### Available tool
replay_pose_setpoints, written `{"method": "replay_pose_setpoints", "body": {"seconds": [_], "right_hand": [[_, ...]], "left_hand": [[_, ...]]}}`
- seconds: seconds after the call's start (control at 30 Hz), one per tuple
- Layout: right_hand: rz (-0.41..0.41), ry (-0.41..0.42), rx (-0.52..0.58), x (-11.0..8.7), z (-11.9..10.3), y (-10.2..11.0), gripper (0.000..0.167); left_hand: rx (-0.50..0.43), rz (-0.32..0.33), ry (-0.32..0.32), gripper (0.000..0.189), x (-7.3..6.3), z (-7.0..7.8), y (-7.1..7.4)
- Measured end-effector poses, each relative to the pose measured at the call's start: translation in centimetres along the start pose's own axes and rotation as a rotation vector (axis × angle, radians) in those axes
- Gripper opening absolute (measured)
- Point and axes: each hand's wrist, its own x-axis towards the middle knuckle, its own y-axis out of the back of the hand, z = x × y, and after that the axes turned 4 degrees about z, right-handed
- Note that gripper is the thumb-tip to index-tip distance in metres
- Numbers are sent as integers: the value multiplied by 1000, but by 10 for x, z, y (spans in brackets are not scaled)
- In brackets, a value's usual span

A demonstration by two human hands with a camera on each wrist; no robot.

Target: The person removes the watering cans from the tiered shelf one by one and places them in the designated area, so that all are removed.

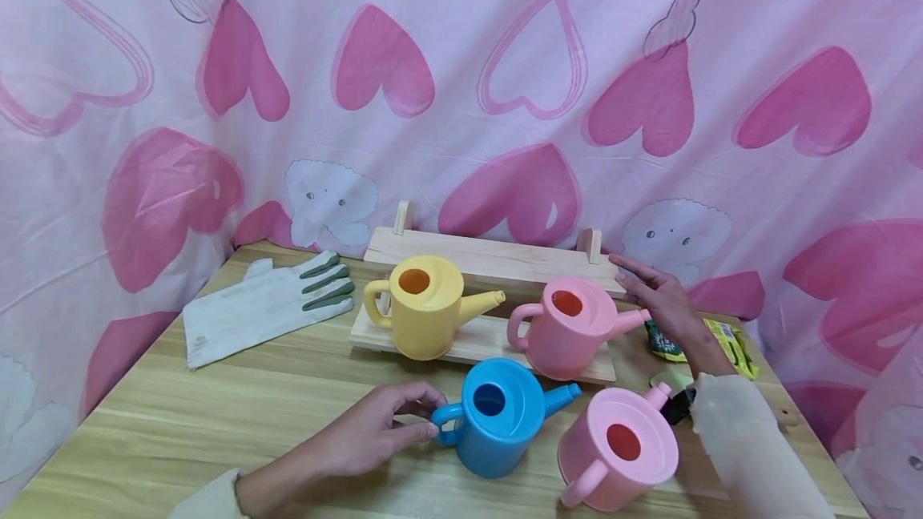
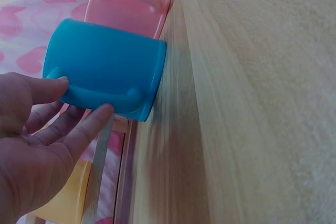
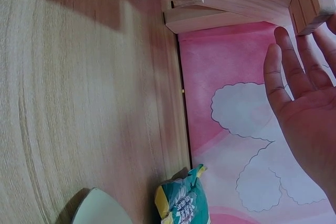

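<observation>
A blue watering can [image 1: 497,423] stands upright near the front of the table. My left hand [image 1: 385,429] pinches its handle loosely, the thumb [image 2: 50,88] on one side and fingers partly behind it. At the back, my right hand [image 1: 667,303] touches the right end of the wooden shelf's upper board [image 1: 490,255] with extended fingers [image 3: 291,66]. A yellow watering can [image 1: 425,319] and a pink watering can [image 1: 573,335] are at the shelf's lower board [image 1: 476,335]. Another pink watering can [image 1: 613,455] stands right of the blue one, close to my right forearm.
A white glove with green fingertips [image 1: 270,307] lies at the left. Green and yellow packets [image 1: 731,347] lie at the back right, near a pale green round thing [image 3: 102,208] and a black object [image 1: 678,405]. A heart-patterned cloth [image 1: 461,62] hangs behind the table.
</observation>
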Motion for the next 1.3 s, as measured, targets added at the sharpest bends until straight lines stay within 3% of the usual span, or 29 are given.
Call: {"method": "replay_pose_setpoints", "body": {"seconds": [0.2,0.33,0.43,0.6,0.77,0.9,1.03,1.3], "right_hand": [[-6,-22,19,1,-2,1,60],[-7,-26,22,2,-2,1,61],[-9,-20,28,1,-2,0,60],[-12,-19,12,2,-1,0,60],[-5,-16,-10,3,0,1,59],[1,-22,-12,3,0,0,60],[5,-23,-17,3,2,0,61],[11,-15,-13,3,4,0,59]], "left_hand": [[-47,13,8,19,0,1,1],[-29,63,1,25,-3,6,6],[57,156,-25,24,-5,14,16],[168,370,-109,20,-9,25,36],[234,578,-286,17,-10,29,58],[312,689,-388,19,-7,27,75],[347,689,-374,26,-1,22,88],[264,559,-248,34,21,5,100]]}}
